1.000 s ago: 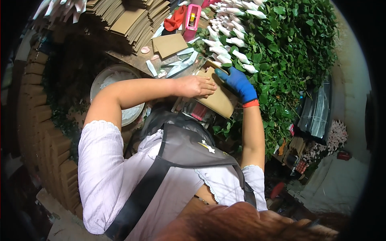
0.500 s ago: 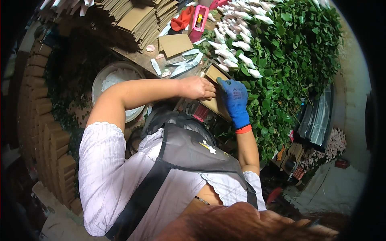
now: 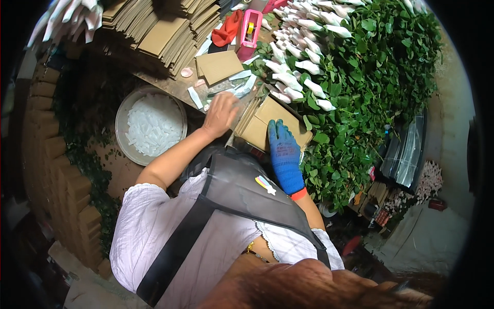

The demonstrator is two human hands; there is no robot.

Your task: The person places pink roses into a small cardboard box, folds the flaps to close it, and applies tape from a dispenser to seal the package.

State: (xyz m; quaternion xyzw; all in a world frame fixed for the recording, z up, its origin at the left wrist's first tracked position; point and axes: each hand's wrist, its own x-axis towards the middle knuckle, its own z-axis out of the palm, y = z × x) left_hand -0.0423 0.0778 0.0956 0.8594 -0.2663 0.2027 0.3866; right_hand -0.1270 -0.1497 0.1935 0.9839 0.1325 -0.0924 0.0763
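My right hand, in a blue knitted glove with an orange cuff, lies flat with its fingers stretched on a brown folded cardboard sheet at the table's front edge. Further cardboard layers show along its left side. My bare left hand is over the table left of that cardboard, its fingers loosely extended and nothing visible in them. Just beyond its fingertips lie pale strips. Two smaller cardboard pieces rest farther back.
Leafy stems with buds in white net sleeves are heaped at the right. A pink tape dispenser and red cloth stand behind. Cardboard stacks fill the back left. A round tub of white pieces sits below the table's left edge.
My left hand has left the cardboard and moved left toward the strips. My right hand has drawn back toward me and flattened on the cardboard, which now shows wider.
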